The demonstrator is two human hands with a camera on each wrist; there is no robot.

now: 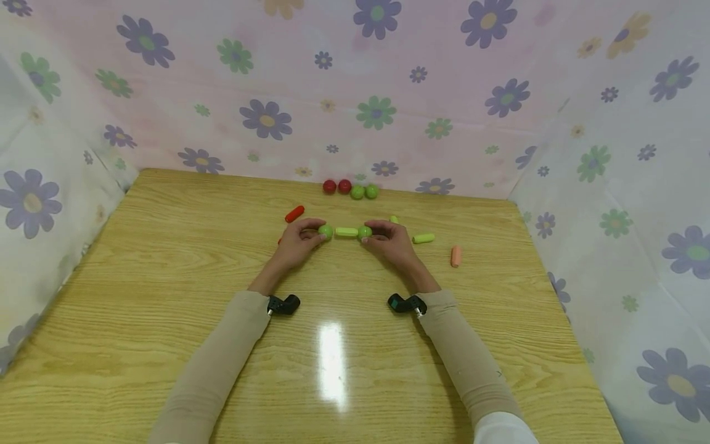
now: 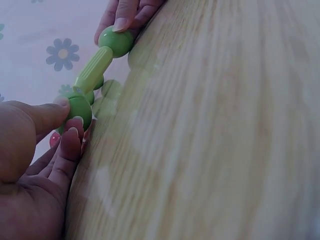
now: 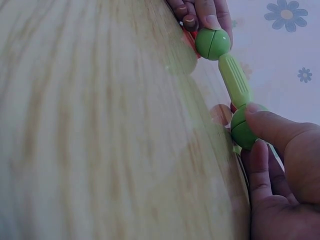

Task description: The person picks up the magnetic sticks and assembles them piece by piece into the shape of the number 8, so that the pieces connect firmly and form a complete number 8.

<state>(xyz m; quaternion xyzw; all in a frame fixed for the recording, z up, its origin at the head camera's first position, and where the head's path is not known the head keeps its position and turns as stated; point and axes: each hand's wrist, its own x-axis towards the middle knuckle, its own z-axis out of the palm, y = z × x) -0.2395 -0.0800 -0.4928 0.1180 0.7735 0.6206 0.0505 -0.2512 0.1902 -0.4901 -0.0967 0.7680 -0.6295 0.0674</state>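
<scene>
Head view: we look forward and down from above, far enough off to catch most of the table, both sleeves and the floral backdrop. Left wrist: we're low and close in beside the left hand, facing across the table toward the right hand; surface tips steeply in frame. Right wrist: near mirror of that, facing the left hand. All three views share the light-green rod and two green balls.

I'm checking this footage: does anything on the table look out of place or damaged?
Nothing looks spilled or visibly damaged. Only the orange rod seems slightly odd: it lies apart, right of the loose green rods, the sole rod of its colour in view.
</scene>
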